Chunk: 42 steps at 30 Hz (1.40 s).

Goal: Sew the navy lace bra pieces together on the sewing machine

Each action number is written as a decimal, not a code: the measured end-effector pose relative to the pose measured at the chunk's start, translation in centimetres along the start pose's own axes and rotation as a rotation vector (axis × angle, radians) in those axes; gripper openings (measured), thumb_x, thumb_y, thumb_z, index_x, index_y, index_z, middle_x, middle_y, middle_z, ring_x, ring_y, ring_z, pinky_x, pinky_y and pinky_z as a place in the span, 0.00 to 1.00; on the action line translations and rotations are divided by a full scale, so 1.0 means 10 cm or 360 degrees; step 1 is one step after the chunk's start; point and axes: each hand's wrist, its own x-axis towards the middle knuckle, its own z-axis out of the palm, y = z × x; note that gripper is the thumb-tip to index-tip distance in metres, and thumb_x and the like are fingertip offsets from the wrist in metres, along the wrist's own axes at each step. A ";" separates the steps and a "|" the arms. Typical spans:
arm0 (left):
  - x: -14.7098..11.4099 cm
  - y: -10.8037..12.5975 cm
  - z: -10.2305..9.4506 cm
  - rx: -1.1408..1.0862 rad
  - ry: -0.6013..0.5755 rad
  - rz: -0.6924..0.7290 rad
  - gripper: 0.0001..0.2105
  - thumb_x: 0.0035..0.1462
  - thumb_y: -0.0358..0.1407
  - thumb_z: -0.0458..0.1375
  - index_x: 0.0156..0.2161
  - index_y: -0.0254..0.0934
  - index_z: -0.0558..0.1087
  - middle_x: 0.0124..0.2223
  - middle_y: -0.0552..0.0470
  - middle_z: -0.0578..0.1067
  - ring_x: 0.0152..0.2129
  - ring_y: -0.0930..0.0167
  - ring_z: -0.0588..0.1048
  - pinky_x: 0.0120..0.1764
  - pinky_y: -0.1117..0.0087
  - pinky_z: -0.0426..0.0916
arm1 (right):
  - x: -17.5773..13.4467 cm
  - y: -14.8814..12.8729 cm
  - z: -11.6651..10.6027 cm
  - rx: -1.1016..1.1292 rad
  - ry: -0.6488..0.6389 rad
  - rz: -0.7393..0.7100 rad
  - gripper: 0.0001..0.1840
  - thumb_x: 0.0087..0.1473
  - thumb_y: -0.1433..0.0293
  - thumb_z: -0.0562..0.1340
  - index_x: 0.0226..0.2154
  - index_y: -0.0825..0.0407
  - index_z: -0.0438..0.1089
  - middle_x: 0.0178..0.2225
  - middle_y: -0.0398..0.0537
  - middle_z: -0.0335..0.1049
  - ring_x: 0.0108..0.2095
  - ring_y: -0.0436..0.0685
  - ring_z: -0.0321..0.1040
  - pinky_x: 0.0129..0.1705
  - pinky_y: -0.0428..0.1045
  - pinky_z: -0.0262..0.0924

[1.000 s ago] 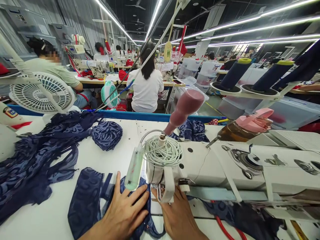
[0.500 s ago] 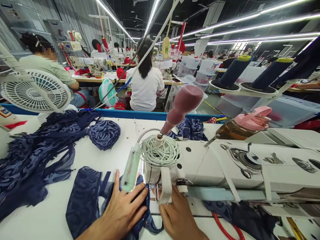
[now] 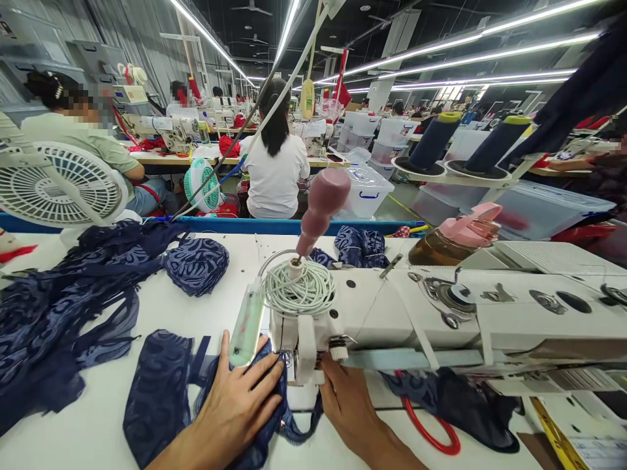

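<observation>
A navy patterned bra [image 3: 159, 391] lies on the white machine table, partly under the head of a sewing machine [image 3: 382, 307]. My left hand [image 3: 242, 398] rests flat on it, fingers spread, just left of the needle area. Beside the presser foot, my right hand [image 3: 350, 405] has its fingers curled together at the end of a narrow looped strap [image 3: 304, 427]; its fingertips are partly hidden by the machine head. A pale green lit lamp [image 3: 245, 323] hangs over the left hand. The stitching point itself is hidden.
Navy fabric strips [image 3: 63, 313] heap at left near a white fan [image 3: 61, 183]. A folded navy bundle [image 3: 196, 264] lies behind. A pink-handled screwdriver [image 3: 323, 209] stands in the machine top. Red-handled scissors [image 3: 431, 427] lie at right. A bottle [image 3: 450, 238] and thread cones [image 3: 435, 140] stand beyond.
The view has turned slightly right, so most things sit further left. My right hand has shifted slightly right relative to the machine head; the left stays flat on the bra.
</observation>
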 end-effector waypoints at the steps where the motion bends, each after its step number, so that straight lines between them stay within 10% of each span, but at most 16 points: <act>1: 0.00 -0.01 -0.01 0.0018 -0.0026 0.0017 0.13 0.67 0.34 0.53 0.54 0.40 0.73 0.50 0.51 0.79 0.49 0.61 0.74 0.62 0.43 0.48 | 0.00 0.00 0.00 0.0007 -0.0001 0.0004 0.21 0.65 0.74 0.49 0.54 0.48 0.67 0.36 0.49 0.76 0.36 0.61 0.73 0.38 0.55 0.69; 8: -0.09 -0.07 0.00 0.0183 -0.0161 0.0171 0.19 0.65 0.34 0.56 0.60 0.40 0.68 0.56 0.49 0.76 0.57 0.57 0.68 0.64 0.39 0.37 | -0.02 -0.04 -0.01 -0.0009 0.0032 0.0012 0.18 0.66 0.73 0.50 0.53 0.49 0.67 0.36 0.50 0.74 0.36 0.60 0.72 0.37 0.53 0.67; 19: -0.07 -0.10 0.01 0.0118 -0.0209 0.0054 0.19 0.66 0.34 0.54 0.60 0.41 0.67 0.56 0.47 0.75 0.55 0.57 0.68 0.62 0.38 0.47 | -0.04 -0.04 0.00 0.0058 -0.0103 -0.0009 0.15 0.64 0.76 0.50 0.47 0.52 0.68 0.39 0.52 0.75 0.38 0.59 0.72 0.38 0.53 0.67; 24: -0.31 0.22 0.13 -0.0007 0.0190 0.0005 0.24 0.60 0.55 0.52 0.47 0.37 0.74 0.43 0.43 0.74 0.43 0.58 0.71 0.59 0.42 0.56 | -0.07 -0.14 -0.09 0.0287 -0.0220 -0.0217 0.09 0.66 0.72 0.53 0.42 0.51 0.68 0.36 0.49 0.72 0.37 0.56 0.68 0.41 0.51 0.63; 30: -0.37 0.30 0.04 -0.0077 0.0271 -0.0187 0.16 0.56 0.19 0.44 0.42 0.36 0.69 0.37 0.49 0.73 0.38 0.67 0.74 0.56 0.57 0.65 | -0.13 -0.27 -0.15 0.0171 -0.0710 -0.0410 0.11 0.63 0.63 0.61 0.46 0.49 0.67 0.35 0.45 0.69 0.36 0.57 0.64 0.44 0.54 0.57; 35: -0.16 0.06 -0.05 -0.0498 0.0257 -0.0428 0.16 0.62 0.20 0.39 0.48 0.37 0.63 0.38 0.49 0.71 0.36 0.69 0.73 0.41 0.67 0.73 | -0.10 -0.26 -0.13 0.0214 -0.0685 -0.0420 0.11 0.59 0.61 0.65 0.41 0.48 0.68 0.41 0.43 0.70 0.42 0.56 0.65 0.51 0.53 0.53; 42: -0.12 0.05 -0.03 -0.0506 0.0061 -0.0108 0.06 0.64 0.33 0.55 0.46 0.37 0.69 0.38 0.49 0.71 0.36 0.66 0.71 0.39 0.65 0.71 | -0.16 -0.22 -0.03 0.0290 -0.0434 -0.0524 0.10 0.61 0.66 0.62 0.44 0.50 0.67 0.42 0.43 0.73 0.43 0.55 0.67 0.56 0.53 0.49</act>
